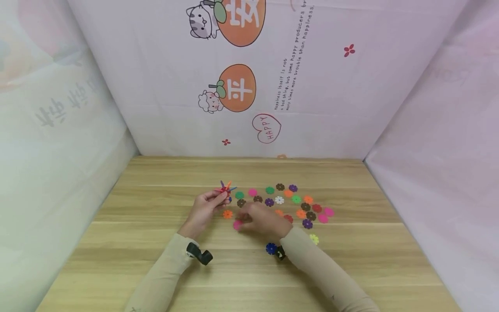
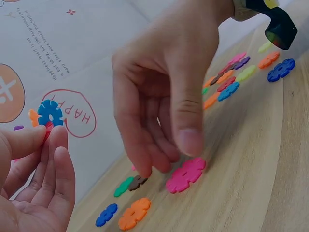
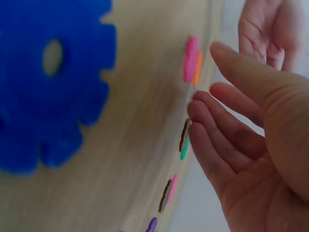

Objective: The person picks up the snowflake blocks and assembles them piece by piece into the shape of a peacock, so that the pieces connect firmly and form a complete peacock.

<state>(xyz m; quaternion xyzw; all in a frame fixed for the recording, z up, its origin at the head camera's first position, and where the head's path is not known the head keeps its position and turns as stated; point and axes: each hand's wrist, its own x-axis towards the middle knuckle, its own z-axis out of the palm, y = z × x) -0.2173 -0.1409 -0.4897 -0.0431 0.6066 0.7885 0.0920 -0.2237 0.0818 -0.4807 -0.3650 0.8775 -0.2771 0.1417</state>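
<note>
My left hand (image 1: 205,207) pinches a small cluster of joined plastic snowflake discs (image 1: 226,189) by its red part. A blue disc (image 2: 50,112) tops the cluster in the left wrist view, with orange and purple pieces behind it. Over the table, my right hand (image 1: 262,219) hangs with fingers loosely bent and thumb apart, holding nothing. Just below its fingertips a pink disc (image 2: 186,175) lies on the wood. Beside that is an orange disc (image 2: 134,213).
Many loose discs in several colours lie to the right, among them a white one (image 1: 279,199) and a yellow one (image 1: 314,239). A dark blue disc (image 1: 271,248) lies by the right wrist. Printed cloth walls (image 1: 175,121) border the wooden table (image 1: 128,242).
</note>
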